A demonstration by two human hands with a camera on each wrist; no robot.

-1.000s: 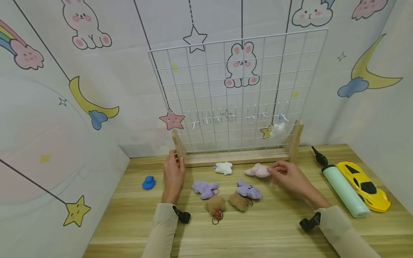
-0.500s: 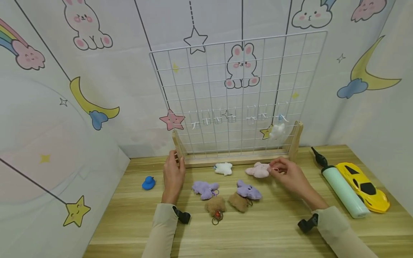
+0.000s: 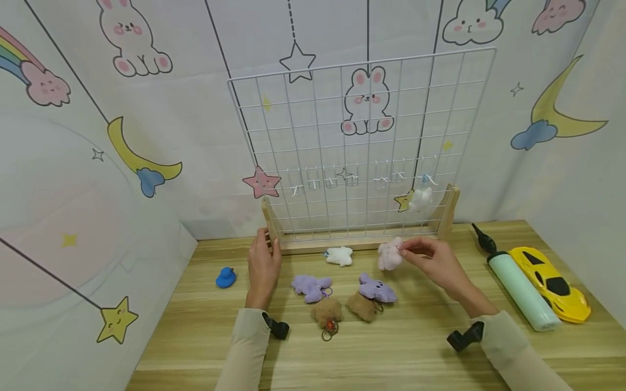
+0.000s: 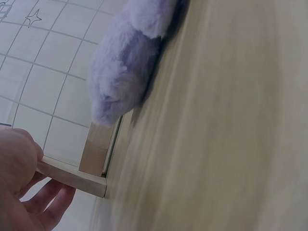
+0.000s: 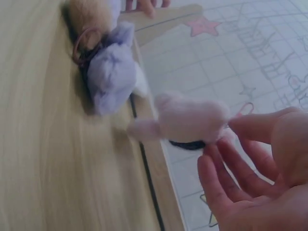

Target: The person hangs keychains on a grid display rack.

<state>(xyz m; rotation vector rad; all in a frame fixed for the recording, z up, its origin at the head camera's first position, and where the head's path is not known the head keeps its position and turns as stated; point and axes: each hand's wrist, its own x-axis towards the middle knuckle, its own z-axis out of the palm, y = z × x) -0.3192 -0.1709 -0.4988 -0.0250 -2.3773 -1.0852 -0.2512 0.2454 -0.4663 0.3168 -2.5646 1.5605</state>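
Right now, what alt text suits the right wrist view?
The right hand pinches a pink plush keychain by one end in front of a wooden rack stand; a purple plush and a brown plush lie on the table.

Bare left hand (image 4: 17, 161) grips pale wooden end post (image 4: 77, 181)

Low on the left, fingers (image 4: 61, 206) curl round the far side of the post! A flat, light-brown wooden base bar (image 4: 96, 148) meets it at a corner. Up top looms a fluffy lilac plush toy (image 4: 122, 62) on the pale wood-grained tabletop (image 4: 216, 120), and behind it runs a thin pale wire grid (image 4: 53, 115), a dark-outlined four-pointed star (image 4: 33, 18) beyond.
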